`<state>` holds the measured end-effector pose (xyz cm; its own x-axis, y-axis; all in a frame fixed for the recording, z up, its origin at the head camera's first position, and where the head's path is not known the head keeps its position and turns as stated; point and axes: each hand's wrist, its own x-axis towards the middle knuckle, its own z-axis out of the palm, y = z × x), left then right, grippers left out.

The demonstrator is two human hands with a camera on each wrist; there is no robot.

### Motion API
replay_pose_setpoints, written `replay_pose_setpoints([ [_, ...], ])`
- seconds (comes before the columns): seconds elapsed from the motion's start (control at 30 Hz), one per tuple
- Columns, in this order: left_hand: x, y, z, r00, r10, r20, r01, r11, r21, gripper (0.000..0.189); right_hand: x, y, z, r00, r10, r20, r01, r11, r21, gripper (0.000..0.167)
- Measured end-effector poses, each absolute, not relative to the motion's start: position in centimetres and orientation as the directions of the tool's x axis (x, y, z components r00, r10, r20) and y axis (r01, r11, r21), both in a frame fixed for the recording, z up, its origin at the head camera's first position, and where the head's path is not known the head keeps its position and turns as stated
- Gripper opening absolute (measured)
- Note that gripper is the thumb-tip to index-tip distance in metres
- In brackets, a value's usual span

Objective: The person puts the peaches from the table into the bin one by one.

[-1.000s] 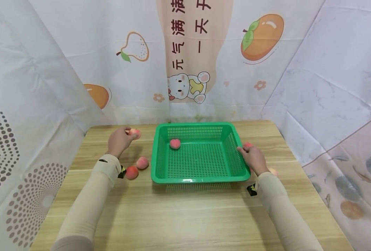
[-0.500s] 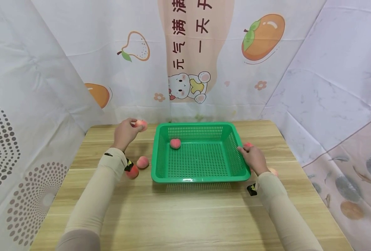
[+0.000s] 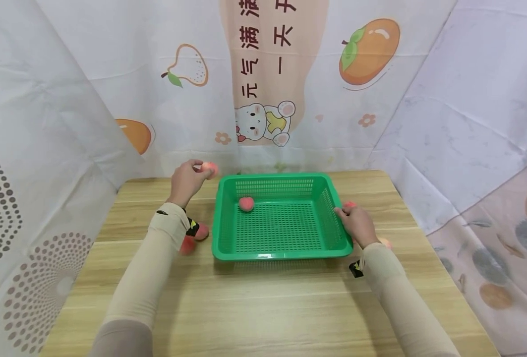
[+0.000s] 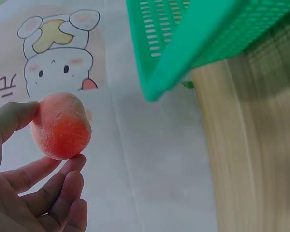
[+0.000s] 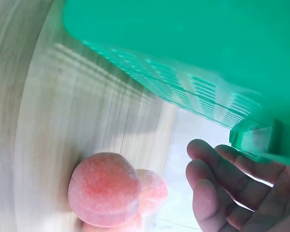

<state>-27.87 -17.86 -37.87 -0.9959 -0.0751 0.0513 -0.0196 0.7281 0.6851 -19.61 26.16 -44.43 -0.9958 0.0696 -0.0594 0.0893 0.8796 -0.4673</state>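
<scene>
Left wrist view: our left hand (image 4: 43, 195) has a peach (image 4: 61, 128) pinched between thumb and fingers, the spare fingers loosely curled. Head view puts that peach in the air just off the back left corner of the green basket (image 3: 272, 256), not over it yet. Our right hand (image 3: 359, 225) is on the basket's right side, thumb at the rim, fingers curled outside; we read that as steadying, firmness unclear. No peach in it. Progress, as we judge it: loading is early. One pink peach (image 3: 246, 204) sits inside, toward the back left; most of the basket floor is bare. So one in, one in hand. Left to do: a red peach (image 3: 188, 245) and a paler peach (image 3: 204, 233) on the table (image 3: 267, 307) left of the basket, both partly hidden by our arm, plus a cluster of peaches (image 5: 106, 188) on the right, outside the wall. Right wrist view seems to show three there, one mostly covered, so we can't confirm the count. Dropping in the pinched one would make two.
</scene>
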Motion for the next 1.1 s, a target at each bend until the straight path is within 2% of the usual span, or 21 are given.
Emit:
replay_pose_setpoints([
  [0.23,-28.1,-16.2,-37.9,-0.998,-0.044,0.048,0.002,0.715,0.699,0.052,-19.9,25.9,-44.5,-0.995,0.077,-0.07,0.101,0.881,-0.462,0.043],
  [0.6,-28.4,-13.4,-38.5,-1.0,-0.023,0.022,0.002,0.655,0.756,0.05,-19.7,26.1,-44.6,-0.996,0.077,-0.053,0.093,0.885,-0.457,0.047],
  [1.1,-28.4,-9.1,-41.3,-0.997,0.067,0.036,0.071,0.653,0.754,0.044,-19.7,26.0,-44.9,-0.995,0.083,-0.05,0.097,0.88,-0.465,0.046],
])
